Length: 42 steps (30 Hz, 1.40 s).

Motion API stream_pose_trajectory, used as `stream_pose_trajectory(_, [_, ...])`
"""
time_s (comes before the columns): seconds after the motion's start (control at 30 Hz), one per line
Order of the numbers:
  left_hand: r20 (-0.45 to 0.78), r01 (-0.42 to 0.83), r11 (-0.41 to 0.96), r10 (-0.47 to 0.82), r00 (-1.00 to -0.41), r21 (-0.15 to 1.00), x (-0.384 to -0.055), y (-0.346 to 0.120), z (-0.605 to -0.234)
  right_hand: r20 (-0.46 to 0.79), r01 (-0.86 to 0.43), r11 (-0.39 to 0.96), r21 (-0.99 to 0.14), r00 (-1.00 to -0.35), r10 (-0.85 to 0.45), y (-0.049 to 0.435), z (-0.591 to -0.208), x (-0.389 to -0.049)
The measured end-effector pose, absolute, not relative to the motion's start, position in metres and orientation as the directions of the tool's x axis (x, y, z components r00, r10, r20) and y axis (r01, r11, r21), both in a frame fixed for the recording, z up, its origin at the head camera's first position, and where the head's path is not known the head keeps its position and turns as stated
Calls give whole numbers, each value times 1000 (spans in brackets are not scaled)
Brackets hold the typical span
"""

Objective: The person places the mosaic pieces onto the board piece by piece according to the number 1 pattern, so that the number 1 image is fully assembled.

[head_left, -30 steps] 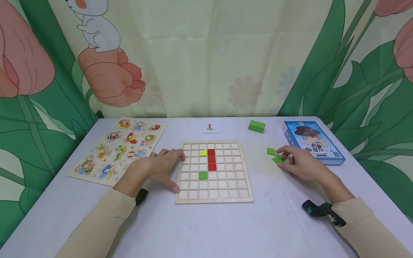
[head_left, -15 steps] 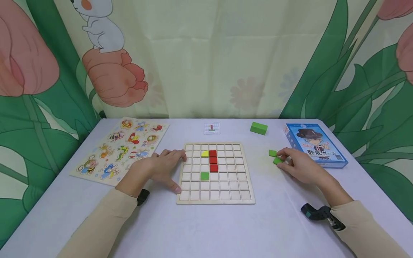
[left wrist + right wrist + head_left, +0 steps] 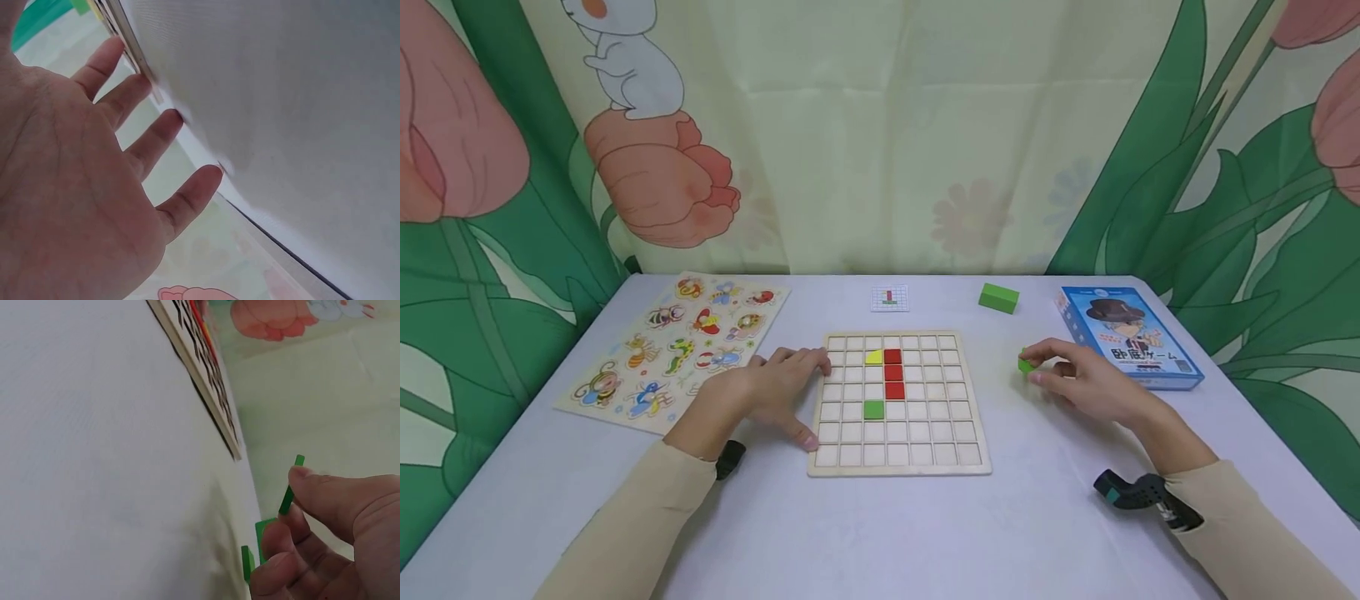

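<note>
A wooden grid board [image 3: 917, 454] lies mid-table. Three red tiles [image 3: 893, 372] stand in a column on it. Beside their top is a yellow piece [image 3: 874, 357], and a green tile [image 3: 873, 409] sits lower left. My left hand [image 3: 760, 396] rests along the board's left edge, fingers spread and thumb at the lower corner. My right hand [image 3: 1090, 379], right of the board, pinches a square green tile [image 3: 292, 485] between thumb and finger. Another green tile [image 3: 246, 564] shows below that hand in the right wrist view.
A small pattern card [image 3: 890, 298] and a green block [image 3: 999, 298] lie behind the board. At the right is a blue game box [image 3: 1131, 337]. An insect puzzle board [image 3: 673, 350] lies at the left, partly under the left forearm.
My right hand has picked up one of the two loose green tiles and moved slightly left with it. My left hand has stayed at the board's edge.
</note>
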<state>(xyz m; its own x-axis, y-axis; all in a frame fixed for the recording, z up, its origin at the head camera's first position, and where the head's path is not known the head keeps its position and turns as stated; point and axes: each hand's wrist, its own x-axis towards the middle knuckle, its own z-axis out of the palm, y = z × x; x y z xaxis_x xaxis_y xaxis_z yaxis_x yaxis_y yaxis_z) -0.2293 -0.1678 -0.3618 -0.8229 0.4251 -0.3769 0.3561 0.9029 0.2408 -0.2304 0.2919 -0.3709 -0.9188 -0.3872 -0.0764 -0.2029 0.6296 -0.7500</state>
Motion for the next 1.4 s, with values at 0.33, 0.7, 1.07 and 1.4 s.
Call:
stream_pose_trajectory(0.33, [-379,366,899,434,-817,241,-230,-163,-361,37,-315,515,-797,-877,-479,269,-362,-234])
stream_pose_trajectory(0.7, [-382,357,905,423,-822,233,-230,-163,-362,78,-329,374,-867,-832,-550,247,-361,-242])
stream_pose_trajectory(1.07, [-383,373,905,424,-820,204,-229,-165,-357,106,-352,307,-884,-791,-603,222,-364,-245])
stream_pose_trajectory(1.4, [-394,358,908,416,-819,217,-226,-166,-355,101,-384,300,-873,-745,-660,194,-365,-248])
